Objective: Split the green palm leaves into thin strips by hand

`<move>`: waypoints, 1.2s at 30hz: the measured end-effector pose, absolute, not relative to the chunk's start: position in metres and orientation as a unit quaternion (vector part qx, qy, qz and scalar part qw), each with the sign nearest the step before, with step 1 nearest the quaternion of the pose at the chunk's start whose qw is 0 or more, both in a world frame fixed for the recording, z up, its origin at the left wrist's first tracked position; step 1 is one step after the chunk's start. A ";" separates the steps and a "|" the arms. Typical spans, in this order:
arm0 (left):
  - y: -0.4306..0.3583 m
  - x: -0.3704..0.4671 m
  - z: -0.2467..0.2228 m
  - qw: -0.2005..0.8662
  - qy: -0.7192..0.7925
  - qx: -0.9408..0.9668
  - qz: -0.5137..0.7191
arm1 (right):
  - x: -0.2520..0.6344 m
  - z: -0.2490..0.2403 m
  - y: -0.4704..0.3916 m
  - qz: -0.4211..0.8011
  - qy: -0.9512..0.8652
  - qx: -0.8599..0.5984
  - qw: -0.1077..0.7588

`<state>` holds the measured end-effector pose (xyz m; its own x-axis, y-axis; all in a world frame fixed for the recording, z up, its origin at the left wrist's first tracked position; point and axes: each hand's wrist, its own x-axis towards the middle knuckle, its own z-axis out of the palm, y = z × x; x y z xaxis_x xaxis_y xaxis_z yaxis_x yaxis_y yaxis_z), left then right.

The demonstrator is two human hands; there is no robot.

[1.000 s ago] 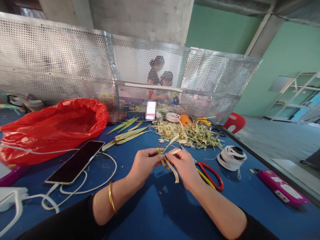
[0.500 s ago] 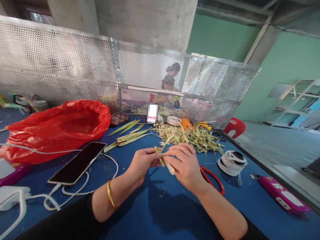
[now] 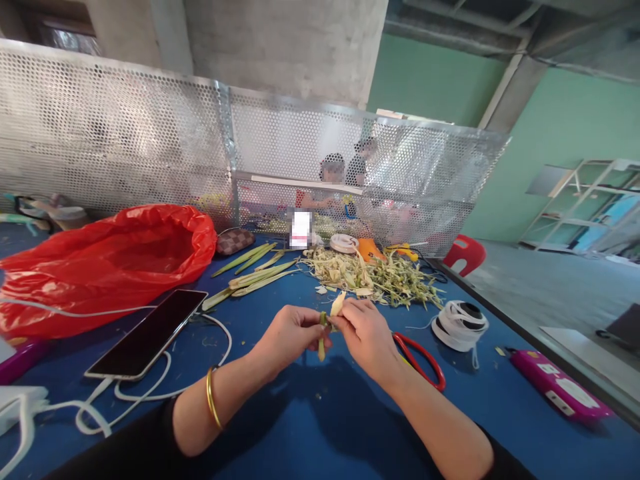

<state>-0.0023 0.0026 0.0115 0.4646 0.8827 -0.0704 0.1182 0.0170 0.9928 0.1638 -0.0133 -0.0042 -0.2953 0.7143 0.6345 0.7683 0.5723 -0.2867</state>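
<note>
Both hands working a leaf strip above the blue surface (image 3: 310,427).

I'm pinching the leaf strip (image 3: 330,319) with my left hand (image 3: 290,333) and right hand (image 3: 367,331), each grip clamped on it. It's looking light, thin and bendable, liable to tear; I'm judging the firmer folded middle the place to hold.

Single head-worn view, close above the blue table (image 3: 320,427), facing forward and down toward the perforated metal screen (image 3: 150,140) beyond.
</note>
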 end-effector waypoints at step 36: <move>0.003 0.000 0.007 0.653 0.430 0.462 0.418 | 0.162 0.004 -0.022 -0.148 -0.790 -0.460 0.377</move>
<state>0.0000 0.0028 0.0068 0.2806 0.9437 -0.1752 -0.1491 0.2231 0.9633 0.1622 -0.0218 0.0036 -0.2910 0.6153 0.7326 0.8392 0.5319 -0.1134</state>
